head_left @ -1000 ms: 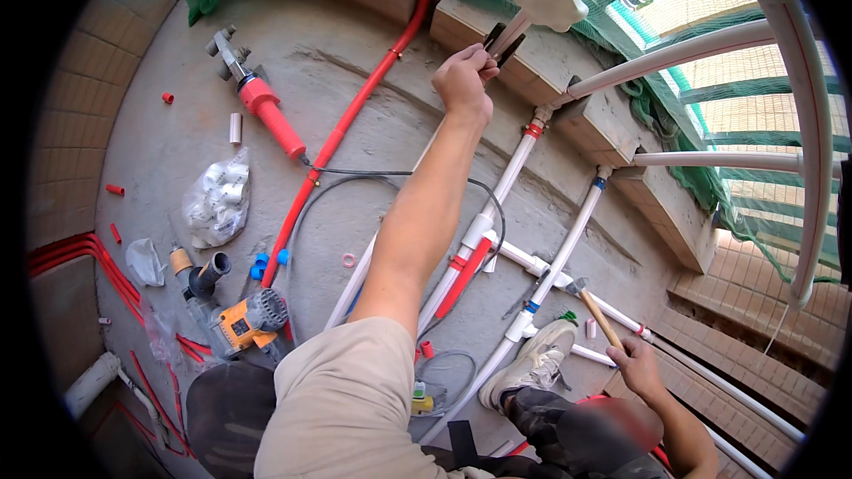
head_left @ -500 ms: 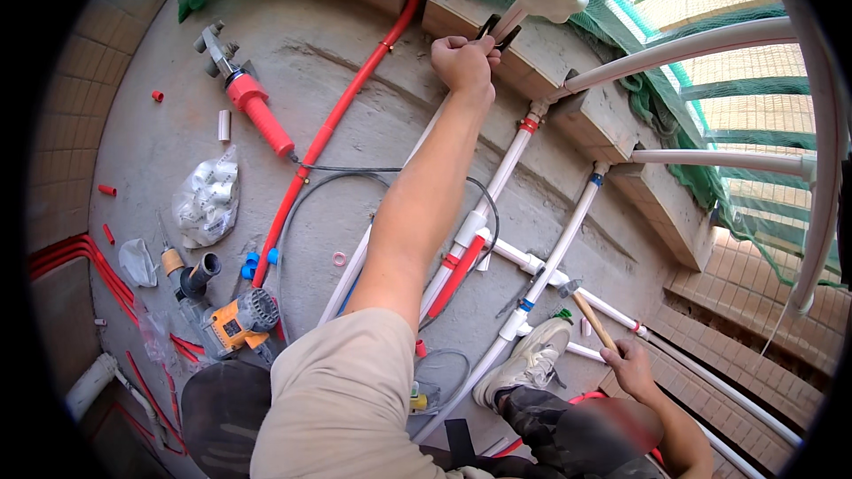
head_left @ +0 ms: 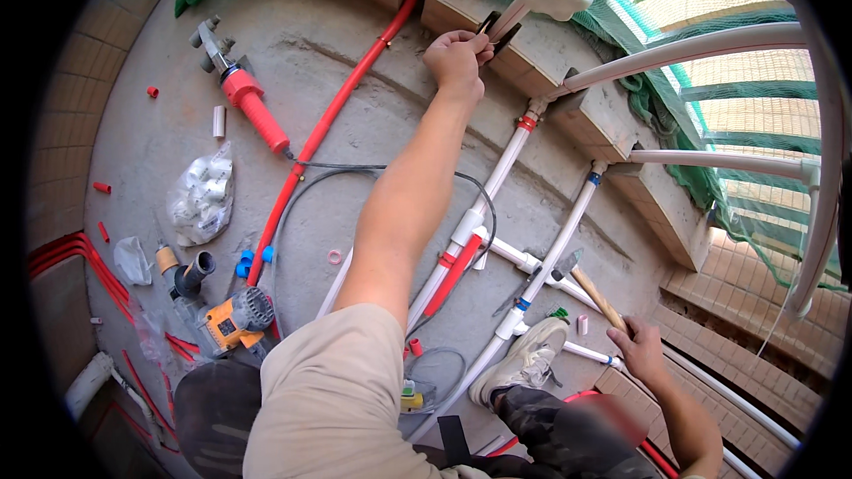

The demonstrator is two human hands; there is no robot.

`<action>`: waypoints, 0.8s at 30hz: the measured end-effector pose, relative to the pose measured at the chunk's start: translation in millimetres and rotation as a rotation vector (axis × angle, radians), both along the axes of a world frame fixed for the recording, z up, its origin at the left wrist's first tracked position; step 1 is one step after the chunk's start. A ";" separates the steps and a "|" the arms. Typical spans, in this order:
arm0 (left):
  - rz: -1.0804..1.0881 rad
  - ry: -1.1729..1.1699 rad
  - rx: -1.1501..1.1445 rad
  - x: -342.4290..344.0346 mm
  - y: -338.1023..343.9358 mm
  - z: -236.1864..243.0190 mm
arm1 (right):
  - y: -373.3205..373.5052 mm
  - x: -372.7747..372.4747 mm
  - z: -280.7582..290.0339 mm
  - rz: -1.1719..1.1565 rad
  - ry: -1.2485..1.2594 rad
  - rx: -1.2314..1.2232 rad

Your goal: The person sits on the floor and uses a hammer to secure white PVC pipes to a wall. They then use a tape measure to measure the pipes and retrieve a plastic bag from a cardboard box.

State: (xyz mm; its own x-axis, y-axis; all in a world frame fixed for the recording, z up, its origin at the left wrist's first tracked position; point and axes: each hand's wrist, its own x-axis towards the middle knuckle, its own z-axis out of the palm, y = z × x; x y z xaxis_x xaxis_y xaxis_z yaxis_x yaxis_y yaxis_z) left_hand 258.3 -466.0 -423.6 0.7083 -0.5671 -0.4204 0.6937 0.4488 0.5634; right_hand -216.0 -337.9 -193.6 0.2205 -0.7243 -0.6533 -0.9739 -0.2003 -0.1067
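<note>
**Hands at Work Among Pipes on a Concrete Balcony Floor**

On the bare concrete floor (head_left: 355, 62), left to right: a clear plastic bag of white fittings (head_left: 202, 195) lies near the left side, lumpy and crumpled, with a smaller clear bag (head_left: 133, 259) below it beside red conduits. A red-handled tool (head_left: 244, 98) lies above, its long axis running from upper left to lower right. A yellow power tool (head_left: 232, 319) sits near the person's knee. A red pipe (head_left: 342, 98) runs diagonally from the top centre down toward the left.

The left arm stretches straight out and up across the floor, the left hand (head_left: 457, 58) closed around the black handles of a pipe cutter (head_left: 497, 28) at the low ledge. The cutter points up and to the right, its long axis following a white pipe there. Two white pipes (head_left: 497, 182) run diagonally below it.

At lower right, the right hand (head_left: 641, 350) grips a wooden-handled hammer (head_left: 590, 288), resting low, its head pointing up-left toward the white pipes.
</note>
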 end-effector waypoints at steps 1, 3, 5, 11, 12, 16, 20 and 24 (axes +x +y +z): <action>-0.018 0.035 -0.021 0.6 0.2 0.8 | -10.3 10.6 4.2 0.099 -0.043 -0.067; -0.093 0.103 -0.066 7.0 4.1 -0.9 | -36.3 42.9 13.8 0.288 -0.071 -0.163; -0.154 0.128 -0.094 20.0 11.7 -6.8 | -67.3 89.6 12.2 0.538 -0.308 -0.295; -0.293 0.179 -0.221 36.4 8.1 -36.7 | -132.5 206.2 -15.9 0.832 -0.482 -0.483; -0.320 0.200 -0.250 38.3 5.7 -38.5 | -139.6 216.9 -23.2 0.837 -0.482 -0.492; -0.384 0.326 -0.333 35.8 8.1 -26.2 | -167.4 238.7 -43.5 0.859 -0.347 -0.501; -0.411 0.314 -0.423 44.3 16.1 -24.7 | -179.7 250.1 -54.6 0.904 -0.338 -0.505; -0.456 0.272 -0.464 52.2 17.8 -31.7 | -180.2 255.4 -64.7 0.925 -0.375 -0.483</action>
